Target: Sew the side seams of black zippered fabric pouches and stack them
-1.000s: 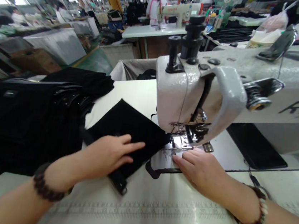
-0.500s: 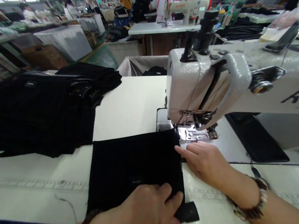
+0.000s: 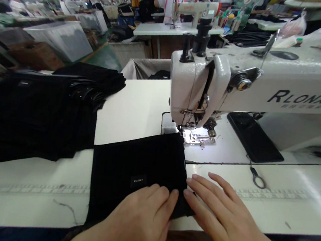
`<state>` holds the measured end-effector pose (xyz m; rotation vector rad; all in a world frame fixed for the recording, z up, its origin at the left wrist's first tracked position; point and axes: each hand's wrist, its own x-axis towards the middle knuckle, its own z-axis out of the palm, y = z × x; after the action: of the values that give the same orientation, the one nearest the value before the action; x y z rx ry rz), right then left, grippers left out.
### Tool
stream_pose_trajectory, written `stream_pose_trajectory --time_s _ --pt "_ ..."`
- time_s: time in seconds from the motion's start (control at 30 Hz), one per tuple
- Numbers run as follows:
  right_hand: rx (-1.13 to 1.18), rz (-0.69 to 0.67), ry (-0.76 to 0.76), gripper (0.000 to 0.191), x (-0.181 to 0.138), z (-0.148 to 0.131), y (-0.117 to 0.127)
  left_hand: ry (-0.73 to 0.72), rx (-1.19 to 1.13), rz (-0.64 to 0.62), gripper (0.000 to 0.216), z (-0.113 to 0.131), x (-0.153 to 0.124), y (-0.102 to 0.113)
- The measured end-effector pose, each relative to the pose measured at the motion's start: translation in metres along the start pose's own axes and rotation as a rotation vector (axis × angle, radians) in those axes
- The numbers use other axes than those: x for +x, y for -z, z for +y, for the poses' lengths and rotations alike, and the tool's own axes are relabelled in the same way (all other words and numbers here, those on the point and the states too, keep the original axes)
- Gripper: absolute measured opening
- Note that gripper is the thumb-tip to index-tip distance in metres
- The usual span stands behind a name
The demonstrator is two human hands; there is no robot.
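While the left hand (image 3: 141, 215), grip unclear, rests on black fabric (image 3: 136, 152), the spread right hand (image 3: 226, 217) should straighten the edge beside it.

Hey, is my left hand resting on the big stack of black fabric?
No, the left hand rests on the labelled black piece near the sewing machine, while the stack lies farther left.

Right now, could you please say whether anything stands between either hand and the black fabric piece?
Nothing visible does: the left hand rests on the black fabric piece, with the right hand at its right edge.
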<state>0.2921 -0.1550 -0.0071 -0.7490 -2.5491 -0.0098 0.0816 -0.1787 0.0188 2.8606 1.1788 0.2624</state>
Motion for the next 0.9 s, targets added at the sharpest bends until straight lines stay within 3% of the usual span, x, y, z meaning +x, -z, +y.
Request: stream_pose_trajectory --time_s 0.13,0.27,0.43,0.53,0.67,0.9 --pt "0.008 0.16 0.087 0.034 0.003 0.0 -0.013 0.066 0.022 0.103 0.033 0.006 0.002 0.0" --pt "0.031 0.217 0.127 0.036 0.008 0.0 -0.01 0.176 0.105 0.177 0.036 0.008 0.002 -0.011" --pt "-0.071 0.099 0.179 0.044 0.01 -0.002 0.004 -0.004 0.1 0.253 0.037 0.006 0.003 -0.019" --pt "-0.131 0.021 0.223 0.049 0.01 0.001 0.012 -0.009 0.102 0.272 0.038 0.007 0.005 -0.026" --pt "-0.14 0.002 0.213 0.051 0.01 0.005 0.014 -0.067 0.14 0.228 0.035 0.007 0.006 -0.039" --pt "-0.029 -0.143 0.166 0.043 0.018 0.015 -0.002 -0.067 0.186 -0.001 0.034 -0.003 0.012 -0.05"
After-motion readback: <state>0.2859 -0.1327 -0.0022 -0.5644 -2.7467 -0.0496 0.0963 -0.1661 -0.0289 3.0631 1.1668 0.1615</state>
